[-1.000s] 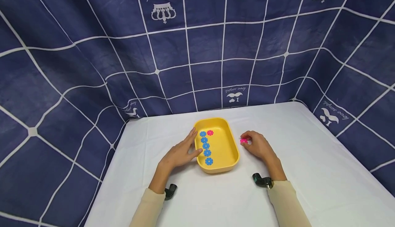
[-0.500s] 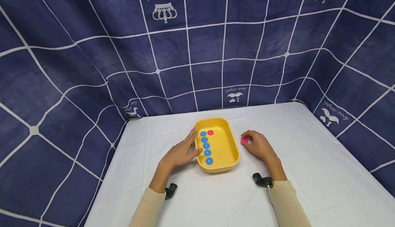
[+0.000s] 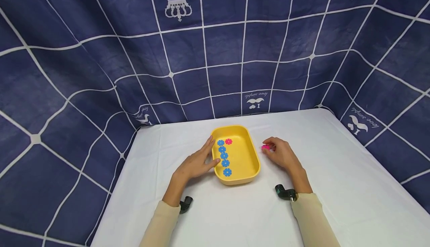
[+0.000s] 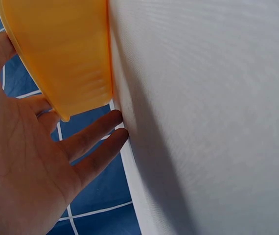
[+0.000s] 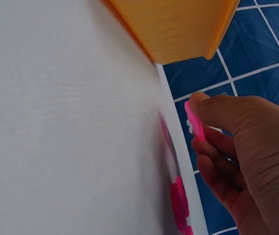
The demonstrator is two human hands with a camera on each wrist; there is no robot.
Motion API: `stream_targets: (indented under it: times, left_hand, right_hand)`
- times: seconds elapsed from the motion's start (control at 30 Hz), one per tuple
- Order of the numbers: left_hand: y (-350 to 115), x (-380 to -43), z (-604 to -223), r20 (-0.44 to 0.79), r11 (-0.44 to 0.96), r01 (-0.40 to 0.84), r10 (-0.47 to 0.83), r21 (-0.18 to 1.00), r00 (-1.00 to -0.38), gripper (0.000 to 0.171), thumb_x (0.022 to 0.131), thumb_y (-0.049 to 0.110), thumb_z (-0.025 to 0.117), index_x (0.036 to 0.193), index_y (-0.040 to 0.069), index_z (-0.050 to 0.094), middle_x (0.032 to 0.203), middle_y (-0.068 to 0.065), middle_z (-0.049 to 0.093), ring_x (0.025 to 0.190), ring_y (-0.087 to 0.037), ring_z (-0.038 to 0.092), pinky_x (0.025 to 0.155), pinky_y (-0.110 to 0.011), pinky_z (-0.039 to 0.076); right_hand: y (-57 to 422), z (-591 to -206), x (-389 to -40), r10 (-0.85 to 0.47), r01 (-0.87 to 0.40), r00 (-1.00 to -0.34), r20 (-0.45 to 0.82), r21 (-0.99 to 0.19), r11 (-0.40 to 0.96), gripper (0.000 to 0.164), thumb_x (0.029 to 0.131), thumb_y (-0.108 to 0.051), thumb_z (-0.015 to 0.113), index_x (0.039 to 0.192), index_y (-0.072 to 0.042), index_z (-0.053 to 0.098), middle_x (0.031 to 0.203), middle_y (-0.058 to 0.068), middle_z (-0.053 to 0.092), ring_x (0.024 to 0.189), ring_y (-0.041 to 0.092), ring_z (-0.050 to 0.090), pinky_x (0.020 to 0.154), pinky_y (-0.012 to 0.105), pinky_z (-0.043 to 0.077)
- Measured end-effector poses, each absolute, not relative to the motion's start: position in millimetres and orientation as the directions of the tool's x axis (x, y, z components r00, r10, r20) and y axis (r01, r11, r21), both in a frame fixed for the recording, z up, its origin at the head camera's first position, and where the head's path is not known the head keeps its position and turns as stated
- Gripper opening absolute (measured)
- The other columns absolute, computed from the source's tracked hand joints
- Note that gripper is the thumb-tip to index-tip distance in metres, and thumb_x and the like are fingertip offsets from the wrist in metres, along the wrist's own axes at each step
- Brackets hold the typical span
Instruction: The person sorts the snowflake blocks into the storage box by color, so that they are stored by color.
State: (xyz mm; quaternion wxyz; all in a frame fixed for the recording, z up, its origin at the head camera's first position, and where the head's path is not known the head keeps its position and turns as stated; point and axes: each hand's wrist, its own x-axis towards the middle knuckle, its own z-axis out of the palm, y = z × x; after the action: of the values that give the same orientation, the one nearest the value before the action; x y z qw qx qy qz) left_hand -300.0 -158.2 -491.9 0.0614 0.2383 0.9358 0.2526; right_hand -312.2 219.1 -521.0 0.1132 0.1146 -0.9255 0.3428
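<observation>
A yellow tray (image 3: 235, 183) stands on the white table. Inside, several blue flower-shaped pieces (image 3: 224, 156) run in a column by the left wall, and one pink flower piece (image 3: 228, 141) lies beside the far one. My left hand (image 3: 193, 165) rests at the tray's left side, thumb and fingertips over the rim, two lower fingers stretched out below it in the left wrist view. Just right of the tray, my right hand (image 3: 283, 154) pinches a pink flower piece (image 5: 194, 121) between thumb and fingers. More pink pieces (image 5: 179, 203) lie under that hand, mostly hidden in the head view.
White cloth (image 3: 215, 217) covers the table. A dark blue curtain (image 3: 221, 49) with white grid lines hangs behind it and along both sides. Black wrist cameras (image 3: 284, 193) are strapped at both wrists, next to beige sleeves (image 3: 314, 217).
The pink piece in my right fingers has changed its tilt, and that hand has risen slightly away from me. My left hand stays at the tray. The head view has shifted a little.
</observation>
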Motion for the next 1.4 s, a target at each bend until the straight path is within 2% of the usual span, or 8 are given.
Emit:
stream_targets:
  times: [0.2,0.53,0.67,1.0,1.4]
  left_hand:
    - [-158.3,-299.5,-490.5,0.012,0.750,0.424,0.486,0.507,-0.874,0.091,0.105,0.065,0.053,0.174,0.018,0.018,0.182,0.009,0.004,0.159,-0.027,0.036,0.124,-0.056,0.039]
    - [-158.2,-299.8,-491.1,0.002,0.761,0.414,0.476,0.499,-0.879,0.090,0.104,0.066,0.053,0.175,0.022,0.018,0.182,0.012,0.004,0.158,-0.030,0.040,0.119,-0.063,0.042]
    - [-158.2,-300.2,-491.1,-0.002,0.762,0.409,0.474,0.503,-0.881,0.091,0.103,0.067,0.052,0.175,0.022,0.018,0.182,0.013,0.003,0.158,-0.029,0.039,0.120,-0.061,0.042]
    - [-158.7,-299.0,-491.5,0.010,0.750,0.419,0.483,0.512,-0.876,0.091,0.104,0.066,0.052,0.174,0.018,0.020,0.182,0.010,0.005,0.159,-0.028,0.038,0.122,-0.058,0.040]
    - [-158.6,-297.6,-491.2,0.007,0.759,0.409,0.471,0.506,-0.882,0.088,0.104,0.065,0.053,0.174,0.022,0.020,0.182,0.012,0.005,0.158,-0.029,0.040,0.120,-0.061,0.042]
  right_hand:
    - [217.5,-513.6,-312.3,-0.116,-0.298,-0.942,0.315,-0.625,0.721,0.029,0.095,-0.018,0.084,0.121,-0.007,0.077,0.108,0.009,0.078,0.096,0.030,0.070,0.091,0.051,0.060]
    - [213.8,-495.1,-307.9,-0.093,-0.297,-0.936,0.339,-0.618,0.728,0.030,0.096,-0.019,0.085,0.122,-0.007,0.077,0.114,0.011,0.076,0.108,0.034,0.070,0.099,0.056,0.059]
    - [211.6,-484.7,-305.1,-0.079,-0.285,-0.936,0.343,-0.609,0.740,0.033,0.095,-0.019,0.085,0.124,-0.007,0.075,0.117,0.013,0.075,0.111,0.036,0.069,0.099,0.057,0.059]
    - [206.8,-466.2,-297.0,-0.072,-0.337,-0.902,0.425,-0.590,0.734,0.033,0.095,-0.017,0.086,0.124,-0.006,0.075,0.116,0.014,0.075,0.109,0.039,0.071,0.098,0.058,0.060]
    - [203.1,-460.4,-293.3,-0.079,-0.374,-0.877,0.474,-0.569,0.732,0.033,0.094,-0.018,0.087,0.122,-0.006,0.075,0.113,0.013,0.076,0.107,0.037,0.071,0.096,0.058,0.060]
